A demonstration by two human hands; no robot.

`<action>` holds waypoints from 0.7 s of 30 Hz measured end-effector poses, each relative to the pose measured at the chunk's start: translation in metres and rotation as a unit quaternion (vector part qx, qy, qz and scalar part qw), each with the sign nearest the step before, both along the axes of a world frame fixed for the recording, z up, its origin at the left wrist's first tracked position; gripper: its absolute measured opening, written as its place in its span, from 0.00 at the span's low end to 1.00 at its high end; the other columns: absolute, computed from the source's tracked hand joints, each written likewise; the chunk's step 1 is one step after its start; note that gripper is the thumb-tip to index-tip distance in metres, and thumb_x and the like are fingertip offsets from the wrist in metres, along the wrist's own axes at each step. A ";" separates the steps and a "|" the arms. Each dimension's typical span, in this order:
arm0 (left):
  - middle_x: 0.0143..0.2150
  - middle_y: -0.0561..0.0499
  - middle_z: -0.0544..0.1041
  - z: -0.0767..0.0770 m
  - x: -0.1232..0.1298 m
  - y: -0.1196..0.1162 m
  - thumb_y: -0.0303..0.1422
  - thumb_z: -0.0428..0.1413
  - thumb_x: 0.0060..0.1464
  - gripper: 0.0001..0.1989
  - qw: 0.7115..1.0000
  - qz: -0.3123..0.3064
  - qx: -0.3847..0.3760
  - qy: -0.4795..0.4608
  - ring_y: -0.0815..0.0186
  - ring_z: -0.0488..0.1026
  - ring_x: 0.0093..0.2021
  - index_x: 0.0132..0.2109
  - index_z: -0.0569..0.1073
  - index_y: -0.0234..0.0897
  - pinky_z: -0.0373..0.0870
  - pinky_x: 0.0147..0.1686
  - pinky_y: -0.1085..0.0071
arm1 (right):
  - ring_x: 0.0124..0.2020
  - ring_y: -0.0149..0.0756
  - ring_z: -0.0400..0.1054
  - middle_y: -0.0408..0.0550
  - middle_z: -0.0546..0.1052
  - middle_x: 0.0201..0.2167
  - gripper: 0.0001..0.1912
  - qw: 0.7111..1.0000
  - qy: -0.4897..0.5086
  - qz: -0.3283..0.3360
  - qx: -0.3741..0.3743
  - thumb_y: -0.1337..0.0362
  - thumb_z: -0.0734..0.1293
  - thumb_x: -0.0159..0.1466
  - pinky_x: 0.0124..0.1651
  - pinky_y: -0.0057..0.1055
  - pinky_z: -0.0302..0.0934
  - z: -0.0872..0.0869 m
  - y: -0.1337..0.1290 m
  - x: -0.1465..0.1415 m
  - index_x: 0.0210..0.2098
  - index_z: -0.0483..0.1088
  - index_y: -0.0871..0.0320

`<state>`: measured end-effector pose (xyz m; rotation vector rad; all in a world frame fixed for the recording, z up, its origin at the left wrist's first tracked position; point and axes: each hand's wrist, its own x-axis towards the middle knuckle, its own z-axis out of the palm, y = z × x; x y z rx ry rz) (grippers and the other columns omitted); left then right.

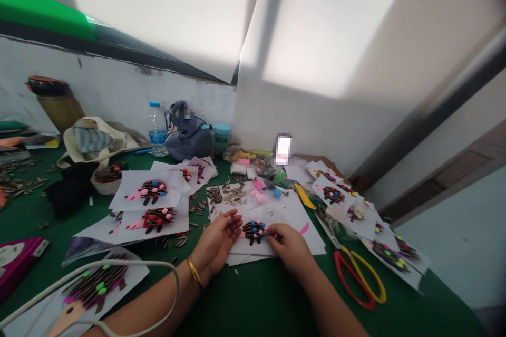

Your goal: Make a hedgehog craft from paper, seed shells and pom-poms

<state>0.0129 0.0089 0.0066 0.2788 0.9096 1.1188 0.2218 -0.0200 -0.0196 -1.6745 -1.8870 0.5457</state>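
A sunflower-seed hedgehog picture point(255, 231), with blue and pink pom-poms on dark seed spines, lies on stacked white paper point(312, 239) in front of me. On its left side, my left hand point(221, 239) rests palm up with loosely curled fingers apart; a small blue spot shows near the fingertips. At the hedgehog's right edge, my right hand point(288, 246) has thumb and forefinger pinched together beside a blue pom-pom. What sits between those fingertips is hidden. Loose sunflower seeds point(227, 194) and pink pom-poms point(259, 185) lie on the paper beyond both hands.
Red-and-yellow-handled scissors point(356, 279) and a yellow cutter point(304, 196) lie right of the paper. Other hedgehog pictures point(152, 192) are on both sides. A white cable point(130, 262) crosses the left front. A water bottle point(157, 131) and blue bag point(187, 136) stand behind.
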 end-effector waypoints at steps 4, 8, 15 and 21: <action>0.35 0.47 0.77 -0.001 0.001 -0.001 0.20 0.53 0.56 0.09 1.000 -0.010 0.024 0.016 0.69 0.77 0.32 0.42 0.71 0.35 0.72 0.29 0.78 | 0.28 0.36 0.67 0.45 0.74 0.34 0.10 0.999 0.004 -0.037 0.007 0.61 0.64 0.59 0.33 0.32 0.61 0.000 0.001 0.002 0.40 0.71 0.55; 0.31 0.50 0.77 0.001 -0.001 -0.003 0.27 0.57 0.56 0.02 0.998 -0.034 0.044 0.016 0.72 0.75 0.28 0.36 0.70 0.35 0.71 0.26 0.79 | 0.32 0.37 0.68 0.46 0.73 0.32 0.08 0.998 0.018 -0.041 0.036 0.61 0.61 0.62 0.36 0.33 0.61 0.002 0.001 0.004 0.37 0.70 0.56; 0.34 0.44 0.80 0.009 0.005 -0.017 0.27 0.58 0.55 0.04 0.990 -0.122 0.076 0.011 0.67 0.78 0.32 0.39 0.74 0.32 0.72 0.32 0.76 | 0.39 0.41 0.69 0.51 0.75 0.36 0.12 0.987 0.022 -0.007 0.162 0.60 0.58 0.66 0.43 0.37 0.63 0.014 -0.008 -0.016 0.39 0.70 0.56; 0.45 0.42 0.79 0.016 0.011 -0.030 0.24 0.56 0.53 0.12 0.967 -0.192 0.107 -0.127 0.60 0.76 0.46 0.46 0.75 0.33 0.71 0.46 0.68 | 0.67 0.55 0.44 0.57 0.57 0.65 0.37 0.948 -0.131 0.156 0.246 0.46 0.57 0.65 0.65 0.59 0.37 0.021 -0.011 -0.053 0.67 0.48 0.58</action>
